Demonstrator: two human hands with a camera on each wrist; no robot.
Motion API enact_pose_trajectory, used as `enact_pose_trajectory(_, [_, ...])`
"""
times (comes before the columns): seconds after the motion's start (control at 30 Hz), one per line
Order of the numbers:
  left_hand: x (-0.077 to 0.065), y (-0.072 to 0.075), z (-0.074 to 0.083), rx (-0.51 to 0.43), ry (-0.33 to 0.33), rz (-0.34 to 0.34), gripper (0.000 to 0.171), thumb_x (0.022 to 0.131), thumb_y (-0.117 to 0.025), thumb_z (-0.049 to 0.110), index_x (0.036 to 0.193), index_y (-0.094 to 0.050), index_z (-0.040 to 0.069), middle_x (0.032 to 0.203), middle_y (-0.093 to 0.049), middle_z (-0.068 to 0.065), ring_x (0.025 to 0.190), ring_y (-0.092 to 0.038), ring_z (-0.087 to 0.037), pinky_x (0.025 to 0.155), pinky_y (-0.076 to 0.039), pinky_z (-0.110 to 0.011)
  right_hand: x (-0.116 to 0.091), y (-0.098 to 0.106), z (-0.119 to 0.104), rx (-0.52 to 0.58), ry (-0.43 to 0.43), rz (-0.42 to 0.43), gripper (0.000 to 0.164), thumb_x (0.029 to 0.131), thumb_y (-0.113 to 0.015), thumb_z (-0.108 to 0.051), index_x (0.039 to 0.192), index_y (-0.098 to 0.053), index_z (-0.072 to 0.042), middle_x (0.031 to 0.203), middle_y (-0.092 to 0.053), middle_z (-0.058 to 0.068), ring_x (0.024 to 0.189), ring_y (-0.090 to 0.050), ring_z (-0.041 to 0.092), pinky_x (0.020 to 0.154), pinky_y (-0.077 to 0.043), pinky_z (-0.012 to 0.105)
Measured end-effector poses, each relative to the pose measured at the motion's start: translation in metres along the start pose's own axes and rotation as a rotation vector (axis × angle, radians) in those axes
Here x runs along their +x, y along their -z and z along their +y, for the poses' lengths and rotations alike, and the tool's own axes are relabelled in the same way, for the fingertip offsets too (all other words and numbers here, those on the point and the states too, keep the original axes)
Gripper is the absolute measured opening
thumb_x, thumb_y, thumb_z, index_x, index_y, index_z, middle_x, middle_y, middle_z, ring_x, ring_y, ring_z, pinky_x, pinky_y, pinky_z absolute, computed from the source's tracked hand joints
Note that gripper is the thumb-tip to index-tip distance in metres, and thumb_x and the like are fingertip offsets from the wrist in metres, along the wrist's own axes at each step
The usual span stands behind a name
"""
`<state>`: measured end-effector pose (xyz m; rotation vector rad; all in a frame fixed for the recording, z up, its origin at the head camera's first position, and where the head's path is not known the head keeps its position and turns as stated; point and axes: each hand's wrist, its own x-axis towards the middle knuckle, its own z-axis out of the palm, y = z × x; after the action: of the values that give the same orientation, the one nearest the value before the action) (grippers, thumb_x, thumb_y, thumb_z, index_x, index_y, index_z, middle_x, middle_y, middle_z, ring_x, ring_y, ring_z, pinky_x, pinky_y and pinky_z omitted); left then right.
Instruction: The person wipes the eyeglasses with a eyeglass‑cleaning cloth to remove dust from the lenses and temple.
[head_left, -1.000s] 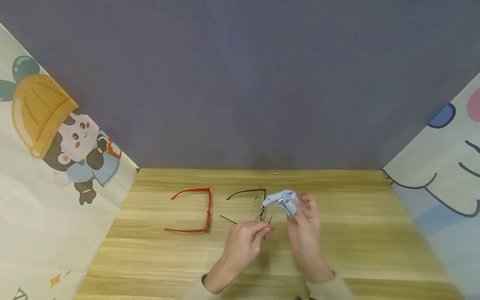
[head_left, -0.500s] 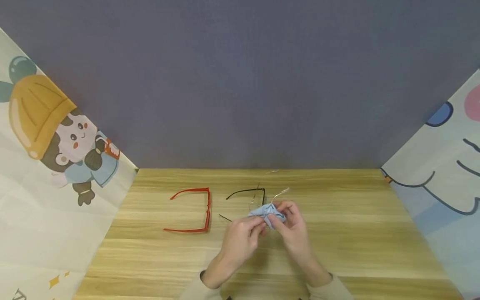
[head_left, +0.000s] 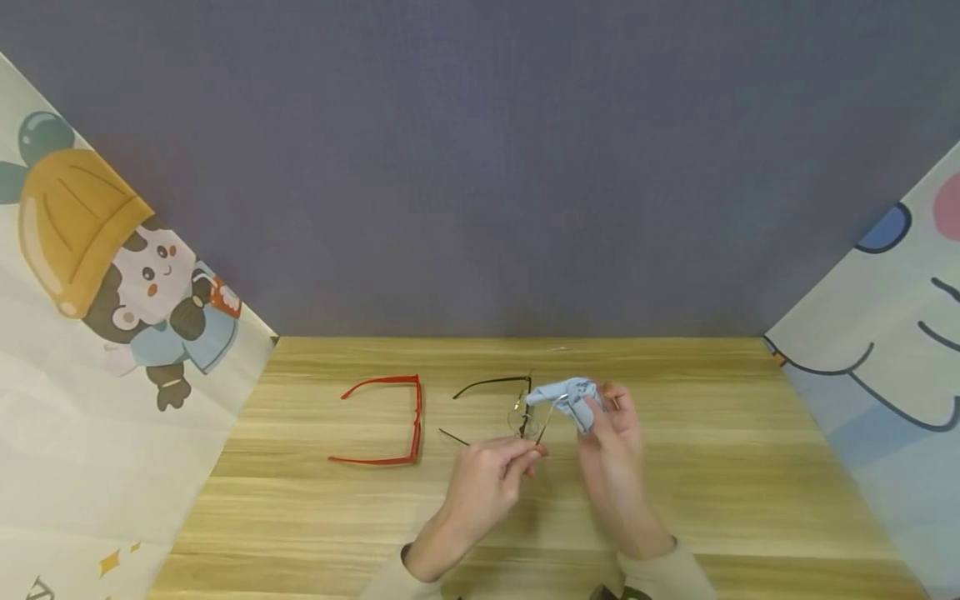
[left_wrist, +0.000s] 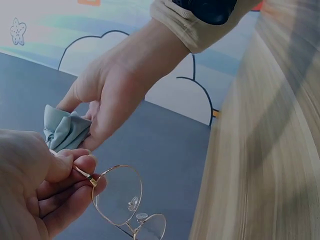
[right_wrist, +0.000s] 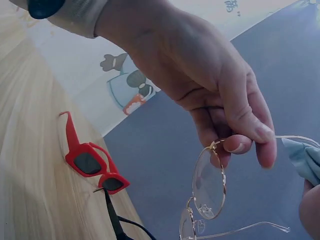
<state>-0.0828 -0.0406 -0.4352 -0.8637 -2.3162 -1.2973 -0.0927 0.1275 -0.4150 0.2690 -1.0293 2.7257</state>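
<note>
My left hand (head_left: 483, 483) pinches a pair of thin gold-rimmed glasses (left_wrist: 118, 194) by one temple, close to the hinge. The glasses hang below the fingers, and their other temple (right_wrist: 250, 228) sticks out unfolded in the right wrist view. To the right, my right hand (head_left: 615, 475) grips a crumpled light-blue cloth (head_left: 577, 402) between thumb and fingers. The pinched temple runs from my left fingertips to the cloth; its far end is hidden there. In the left wrist view the cloth bunches up just beyond my left thumb.
Red sunglasses (head_left: 417, 425) with dark lenses lie unfolded on the wooden table (head_left: 750, 467), left of my hands. Black-framed glasses (head_left: 491, 382) lie between them and my hands, partly covered from sight. A grey panel (head_left: 480, 167) rises at the table's back, with cartoon-printed panels at both sides.
My right hand and the cloth came in left against my left hand, then drew back right along the temple. My left hand keeps its hold on the glasses, almost in place.
</note>
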Motion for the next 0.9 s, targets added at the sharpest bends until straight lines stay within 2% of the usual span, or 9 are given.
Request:
enact_pose_trajectory(0.1, [0.0, 0.0, 0.0, 0.001, 0.006, 0.0, 0.009, 0.092, -0.073, 0.001, 0.095, -0.079, 0.006, 0.071, -0.072, 0.002, 0.057, -0.057, -0.002, 0.05, -0.036, -0.005, 0.001, -0.001, -0.002, 0.025, -0.003, 0.007, 0.021, 0.101, -0.048, 0.013, 0.105, -0.054, -0.007, 0.106, -0.068, 0.003, 0.098, -0.065, 0.013, 0.092, -0.053, 0.021])
enact_pose_trajectory(0.23, [0.0, 0.0, 0.0, 0.003, 0.013, -0.001, 0.009, 0.092, -0.073, 0.0, 0.095, -0.079, 0.006, 0.071, -0.071, 0.001, 0.058, -0.06, -0.005, 0.052, -0.039, -0.005, -0.001, 0.0, 0.0, -0.034, -0.007, -0.01, 0.023, 0.101, -0.049, 0.013, 0.104, -0.056, -0.009, 0.107, -0.067, 0.001, 0.1, -0.064, 0.012, 0.093, -0.053, 0.02])
enact_pose_trajectory(0.5, [0.001, 0.004, -0.001, 0.011, 0.022, -0.002, 0.008, 0.091, -0.073, -0.002, 0.092, -0.078, 0.005, 0.069, -0.07, 0.0, 0.056, -0.057, -0.003, 0.051, -0.04, -0.006, -0.012, 0.007, 0.013, -0.421, -0.051, -0.187, 0.034, 0.096, -0.054, 0.017, 0.108, -0.052, -0.015, 0.116, -0.063, -0.005, 0.104, -0.061, 0.007, 0.088, -0.054, 0.015])
enact_pose_trajectory(0.63, [0.002, 0.008, -0.003, 0.044, 0.016, 0.001, 0.007, 0.09, -0.074, -0.001, 0.088, -0.076, 0.005, 0.066, -0.069, 0.001, 0.054, -0.052, 0.001, 0.051, -0.04, -0.007, -0.015, 0.01, 0.015, -0.549, -0.032, -0.242, 0.036, 0.093, -0.056, 0.018, 0.108, -0.052, -0.015, 0.121, -0.064, -0.004, 0.106, -0.061, 0.009, 0.088, -0.055, 0.018])
enact_pose_trajectory(0.77, [0.001, 0.007, -0.004, 0.047, 0.01, -0.002, 0.006, 0.09, -0.074, 0.0, 0.089, -0.077, 0.006, 0.066, -0.069, 0.001, 0.053, -0.05, 0.002, 0.05, -0.038, -0.006, -0.016, 0.012, 0.017, -0.545, 0.003, -0.246, 0.038, 0.091, -0.056, 0.02, 0.106, -0.052, -0.015, 0.119, -0.064, -0.004, 0.107, -0.061, 0.008, 0.088, -0.055, 0.017])
enact_pose_trajectory(0.9, [0.001, 0.005, -0.003, 0.038, 0.017, -0.008, 0.005, 0.091, -0.074, 0.002, 0.091, -0.078, 0.006, 0.067, -0.069, 0.002, 0.054, -0.05, 0.002, 0.05, -0.039, -0.006, -0.015, 0.012, 0.019, -0.422, -0.019, -0.222, 0.037, 0.093, -0.052, 0.02, 0.106, -0.051, -0.016, 0.117, -0.062, -0.005, 0.11, -0.06, 0.009, 0.089, -0.054, 0.017])
